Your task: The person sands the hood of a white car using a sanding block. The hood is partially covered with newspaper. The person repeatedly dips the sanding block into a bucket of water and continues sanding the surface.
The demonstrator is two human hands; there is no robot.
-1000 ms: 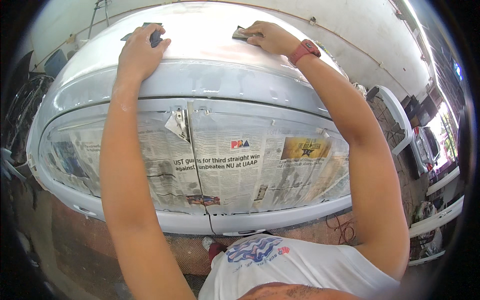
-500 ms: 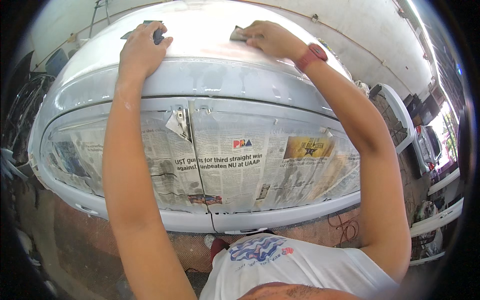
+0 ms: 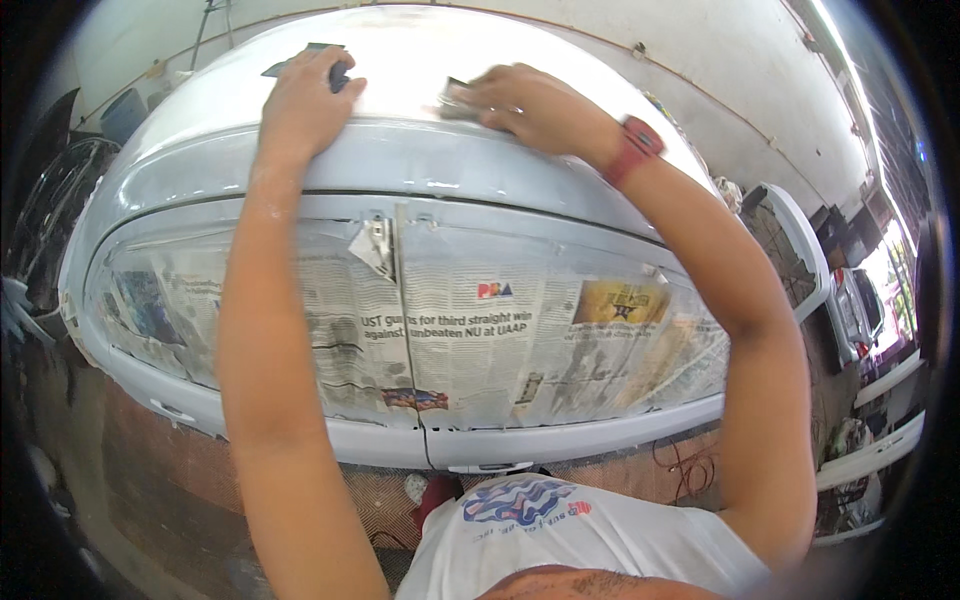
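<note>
My left hand [image 3: 306, 108] is on the white car roof [image 3: 410, 62], fingers curled on a dark piece [image 3: 341, 77]; its corners stick out past the fingertips, and its kind is unclear. Farther right, my right hand [image 3: 548, 112] presses a grey sandpaper sheet [image 3: 458, 106] to the wet-looking roof. That hand is slightly smeared by motion, and its fingers cover most of the sheet. Below both hands runs the roof's grey edge [image 3: 400, 155]. Newspaper [image 3: 470, 355] covers the side windows under it.
A coiled reddish hose or cord [image 3: 690, 470] lies on the floor to the right of my body. White bumper-like parts [image 3: 880, 450] stand at the far right, with a vehicle [image 3: 858, 310] behind them. A blue bin [image 3: 122, 115] is at the back left.
My right hand has slid the sandpaper left and slightly nearer across the roof. The left hand keeps its hold on the dark piece; the whole view has shifted a little.
</note>
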